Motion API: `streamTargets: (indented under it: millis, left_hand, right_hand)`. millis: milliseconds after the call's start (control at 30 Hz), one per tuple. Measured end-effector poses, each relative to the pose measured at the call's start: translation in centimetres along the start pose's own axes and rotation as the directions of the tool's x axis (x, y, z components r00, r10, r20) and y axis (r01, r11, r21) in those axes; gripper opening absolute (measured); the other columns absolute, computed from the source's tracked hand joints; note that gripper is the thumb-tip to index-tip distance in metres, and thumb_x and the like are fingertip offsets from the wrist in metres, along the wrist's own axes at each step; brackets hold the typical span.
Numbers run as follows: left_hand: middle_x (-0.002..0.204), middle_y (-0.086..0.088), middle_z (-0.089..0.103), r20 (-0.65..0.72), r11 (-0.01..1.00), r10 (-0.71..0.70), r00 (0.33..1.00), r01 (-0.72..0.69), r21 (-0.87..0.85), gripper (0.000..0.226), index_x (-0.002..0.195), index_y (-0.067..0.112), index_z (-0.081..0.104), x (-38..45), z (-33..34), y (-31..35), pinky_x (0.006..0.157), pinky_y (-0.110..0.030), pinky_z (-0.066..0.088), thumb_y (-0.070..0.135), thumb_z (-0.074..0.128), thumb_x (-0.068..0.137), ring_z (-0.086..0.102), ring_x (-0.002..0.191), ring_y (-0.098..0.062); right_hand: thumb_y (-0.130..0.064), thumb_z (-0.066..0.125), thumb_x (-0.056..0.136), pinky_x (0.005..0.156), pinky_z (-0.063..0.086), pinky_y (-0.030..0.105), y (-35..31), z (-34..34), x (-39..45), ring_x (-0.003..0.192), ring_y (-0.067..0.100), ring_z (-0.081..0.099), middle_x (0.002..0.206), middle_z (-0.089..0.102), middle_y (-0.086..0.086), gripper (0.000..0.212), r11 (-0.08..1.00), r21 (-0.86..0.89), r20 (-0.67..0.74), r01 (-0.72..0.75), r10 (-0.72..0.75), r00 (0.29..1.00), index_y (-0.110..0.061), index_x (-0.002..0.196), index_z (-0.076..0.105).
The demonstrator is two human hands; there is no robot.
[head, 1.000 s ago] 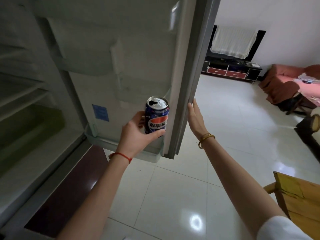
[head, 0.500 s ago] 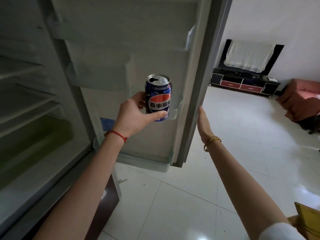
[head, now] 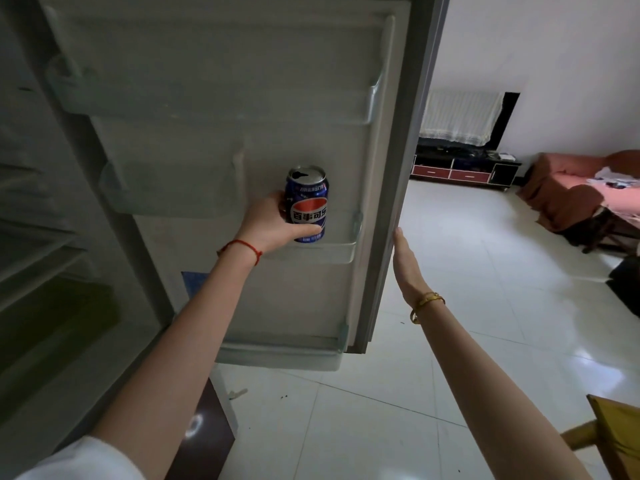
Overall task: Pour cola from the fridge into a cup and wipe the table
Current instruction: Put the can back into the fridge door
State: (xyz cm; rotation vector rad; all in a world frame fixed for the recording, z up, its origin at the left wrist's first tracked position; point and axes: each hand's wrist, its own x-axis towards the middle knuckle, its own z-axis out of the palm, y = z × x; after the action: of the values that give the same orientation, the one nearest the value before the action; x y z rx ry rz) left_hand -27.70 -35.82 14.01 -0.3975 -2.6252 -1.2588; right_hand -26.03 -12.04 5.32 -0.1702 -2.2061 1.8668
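cola can (head: 307, 206) upright in my left hand (head: 268, 221), fingers wrapped round its lower half, its base just above the door shelf (head: 311, 252) of the open fridge door (head: 221, 140). the can's top is already open. my right hand (head: 403, 259) lies flat, fingers straight, against the door's outer edge. tiled floor (head: 450, 306) stretches beyond.

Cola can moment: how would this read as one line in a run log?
left hand: grips opened cola can, upright, at door shelf | right hand: flat on fridge door edge | cup: not in view
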Motion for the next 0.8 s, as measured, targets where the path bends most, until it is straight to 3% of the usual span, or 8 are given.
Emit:
streamTargets:
  millis: [100,300,400,567,733,800]
  left_hand:
    - [0.112,0.001,0.071,0.057,1.0,0.01,0.998,-0.009,-0.007,0.06,0.118,0.019,0.066,0.6,0.2,-0.8,0.091,-0.025,0.049,0.027,0.09,0.064,0.066,0.104,-0.013]
    - [0.106,0.004,0.072,0.116,1.0,0.0,0.993,0.003,-0.025,0.057,0.111,0.026,0.067,1.3,0.2,-1.7,0.094,-0.026,0.049,0.027,0.092,0.06,0.067,0.101,-0.012]
    - [0.103,0.006,0.07,0.138,0.999,-0.003,0.99,0.01,-0.048,0.059,0.115,0.024,0.067,1.3,0.1,-1.7,0.093,-0.026,0.048,0.027,0.092,0.061,0.066,0.1,-0.01]
    - [0.107,0.004,0.07,0.166,1.0,-0.018,0.986,0.02,-0.011,0.062,0.122,0.019,0.065,0.9,-0.1,-1.3,0.087,-0.023,0.045,0.029,0.089,0.066,0.064,0.102,-0.012]
    - [0.116,-0.003,0.071,0.142,0.999,-0.038,0.989,0.039,-0.002,0.063,0.121,0.016,0.064,0.0,-0.2,-1.0,0.085,-0.023,0.044,0.029,0.09,0.065,0.065,0.109,-0.018]
    - [0.124,-0.005,0.066,0.017,0.997,-0.052,0.999,0.051,0.056,0.07,0.127,0.013,0.058,-0.9,-0.2,-1.0,0.088,-0.025,0.043,0.036,0.088,0.067,0.061,0.115,-0.02]
  right_hand:
    - [-0.042,0.015,0.106,0.102,0.024,0.022,0.2,0.1,-0.1,0.13,0.01,0.038,0.152,0.039,0.005,0.054,1.0,-0.011,-0.014,0.004,-0.004,1.0,-0.014,0.148,0.036]
    - [-0.034,0.015,0.107,0.103,0.025,0.022,0.4,0.1,-0.2,0.141,0.023,0.033,0.154,0.035,0.013,0.054,0.999,-0.05,-0.013,0.01,-0.011,1.0,-0.003,0.148,0.031]
    - [-0.042,0.015,0.106,0.113,0.017,0.024,0.9,0.1,0.1,0.145,0.012,0.025,0.16,0.025,0.002,0.056,0.998,-0.06,-0.027,0.0,-0.002,1.0,-0.014,0.154,0.022]
    - [-0.048,0.016,0.104,0.121,0.011,0.033,1.3,0.0,0.4,0.15,0.016,0.015,0.163,0.017,-0.001,0.058,0.998,-0.06,-0.032,-0.03,0.028,0.999,-0.02,0.155,0.017]
    - [-0.048,0.015,0.104,0.121,0.011,0.034,0.9,0.2,-0.2,0.15,0.017,0.015,0.163,0.016,0.0,0.058,0.997,-0.066,-0.034,-0.038,0.036,0.999,-0.02,0.155,0.017]
    - [-0.048,0.015,0.104,0.122,0.011,0.035,0.8,0.1,-0.5,0.15,0.017,0.015,0.163,0.016,-0.001,0.058,0.997,-0.072,-0.039,-0.035,0.032,0.999,-0.02,0.155,0.017]
